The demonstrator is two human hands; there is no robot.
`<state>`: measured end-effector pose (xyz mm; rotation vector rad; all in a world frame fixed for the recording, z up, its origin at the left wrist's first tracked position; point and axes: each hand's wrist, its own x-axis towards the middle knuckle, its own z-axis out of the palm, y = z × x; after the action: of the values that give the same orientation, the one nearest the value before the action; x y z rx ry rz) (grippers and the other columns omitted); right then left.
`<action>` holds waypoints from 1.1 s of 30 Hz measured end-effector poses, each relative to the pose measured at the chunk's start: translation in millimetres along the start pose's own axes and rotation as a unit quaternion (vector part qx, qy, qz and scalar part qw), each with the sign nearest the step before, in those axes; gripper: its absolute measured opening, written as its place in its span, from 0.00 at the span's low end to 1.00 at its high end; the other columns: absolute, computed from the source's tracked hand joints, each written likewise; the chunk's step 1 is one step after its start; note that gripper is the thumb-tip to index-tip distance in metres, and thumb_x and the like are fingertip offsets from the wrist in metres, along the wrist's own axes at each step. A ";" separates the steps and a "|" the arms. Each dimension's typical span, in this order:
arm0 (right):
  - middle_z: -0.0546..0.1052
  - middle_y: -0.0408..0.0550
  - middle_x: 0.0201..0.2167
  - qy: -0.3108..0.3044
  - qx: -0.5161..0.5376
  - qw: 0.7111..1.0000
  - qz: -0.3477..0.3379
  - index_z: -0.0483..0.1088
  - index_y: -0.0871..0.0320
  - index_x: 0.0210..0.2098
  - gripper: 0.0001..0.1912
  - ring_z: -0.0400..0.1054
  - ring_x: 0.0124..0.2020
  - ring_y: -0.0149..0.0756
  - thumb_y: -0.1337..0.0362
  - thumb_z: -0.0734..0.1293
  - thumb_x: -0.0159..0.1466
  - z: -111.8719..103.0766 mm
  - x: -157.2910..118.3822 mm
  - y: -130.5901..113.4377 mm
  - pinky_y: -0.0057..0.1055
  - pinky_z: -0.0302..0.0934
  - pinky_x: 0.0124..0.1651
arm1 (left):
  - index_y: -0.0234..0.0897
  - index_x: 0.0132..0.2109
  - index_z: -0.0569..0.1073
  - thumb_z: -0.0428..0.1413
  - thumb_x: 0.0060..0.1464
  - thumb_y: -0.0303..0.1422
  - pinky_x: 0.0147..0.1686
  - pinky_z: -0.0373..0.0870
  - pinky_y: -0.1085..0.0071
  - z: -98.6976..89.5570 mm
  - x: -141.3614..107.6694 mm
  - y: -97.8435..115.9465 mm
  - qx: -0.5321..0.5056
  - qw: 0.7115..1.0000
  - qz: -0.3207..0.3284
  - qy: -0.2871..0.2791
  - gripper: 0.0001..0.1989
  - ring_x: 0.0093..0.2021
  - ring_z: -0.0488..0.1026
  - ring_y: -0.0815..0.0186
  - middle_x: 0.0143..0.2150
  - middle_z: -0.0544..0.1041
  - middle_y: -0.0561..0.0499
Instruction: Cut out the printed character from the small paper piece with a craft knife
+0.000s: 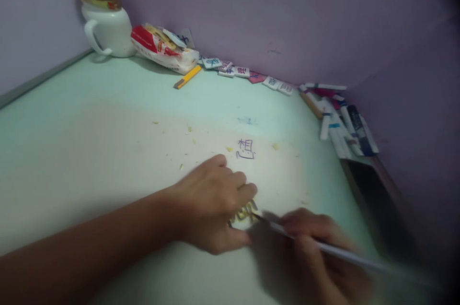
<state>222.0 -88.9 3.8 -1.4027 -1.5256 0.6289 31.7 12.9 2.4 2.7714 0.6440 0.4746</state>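
Observation:
My left hand (219,209) lies over a small pale tile (244,216) with yellow and dark marks, its thumb and curled fingers gripping the edges. In my right hand (319,247), pinched between thumb and fingers, is a thin pale brush-like tool (334,250). Its dark tip touches or nearly touches the tile's right side; which one I cannot tell. The right hand is partly blurred. Just beyond the left hand, a purple character (246,149) is written on the table (108,151), with small yellow scraps (229,149) scattered around.
A white mug (111,31) with a gold-rimmed lid stands at the back left, beside a red and white packet (161,51). A yellow cutter (188,76) and several character tiles (241,72) lie along the wall. Markers (347,125) and a dark flat object (377,204) are at the right.

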 end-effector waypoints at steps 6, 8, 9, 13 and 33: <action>0.73 0.42 0.27 -0.047 -0.021 0.998 -0.029 0.66 0.51 0.36 0.06 0.68 0.27 0.31 0.62 0.59 0.70 7.5 -0.1 3.8 0.25 0.61 0.27 | 0.33 0.38 0.74 0.57 0.51 0.44 0.37 0.59 0.62 0.2 2.1 0.2 0.011 1.000 0.002 0.013 0.17 0.25 0.63 0.64 0.27 0.71 0.51; 0.72 0.42 0.26 -0.044 -0.012 0.999 -0.021 0.66 0.52 0.34 0.07 0.67 0.27 0.31 0.63 0.60 0.70 10.9 0.6 3.8 0.25 0.60 0.27 | 0.33 0.38 0.74 0.57 0.50 0.44 0.37 0.59 0.62 0.8 2.8 0.3 0.012 1.000 0.005 0.015 0.17 0.25 0.64 0.64 0.27 0.72 0.51; 0.72 0.42 0.26 -0.038 -0.004 0.999 -0.020 0.66 0.52 0.34 0.07 0.67 0.27 0.31 0.63 0.60 0.70 12.8 0.7 3.4 0.25 0.60 0.27 | 0.33 0.38 0.74 0.58 0.49 0.45 0.36 0.59 0.62 1.3 2.9 0.6 0.015 1.000 0.004 0.016 0.18 0.25 0.64 0.64 0.27 0.72 0.50; 0.72 0.42 0.25 0.047 0.037 0.998 0.026 0.67 0.53 0.31 0.10 0.64 0.25 0.30 0.60 0.63 0.69 18.7 1.0 3.2 0.26 0.57 0.26 | 0.30 0.39 0.73 0.57 0.48 0.59 0.32 0.59 0.62 2.5 1.0 2.1 0.044 0.999 -0.027 0.015 0.32 0.24 0.66 0.63 0.27 0.72 0.49; 0.70 0.41 0.31 -0.049 0.059 0.997 -0.027 0.65 0.53 0.38 0.07 0.64 0.29 0.29 0.65 0.57 0.71 12.8 6.7 12.0 0.26 0.59 0.31 | 0.35 0.44 0.71 0.60 0.53 0.44 0.36 0.61 0.61 -8.5 -3.9 -7.8 -0.028 0.998 -0.026 -0.058 0.19 0.30 0.68 0.60 0.35 0.74 0.49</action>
<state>217.1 -77.2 -10.0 -1.2535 -1.5729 0.7517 22.3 19.4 6.6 2.6994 0.6635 0.3125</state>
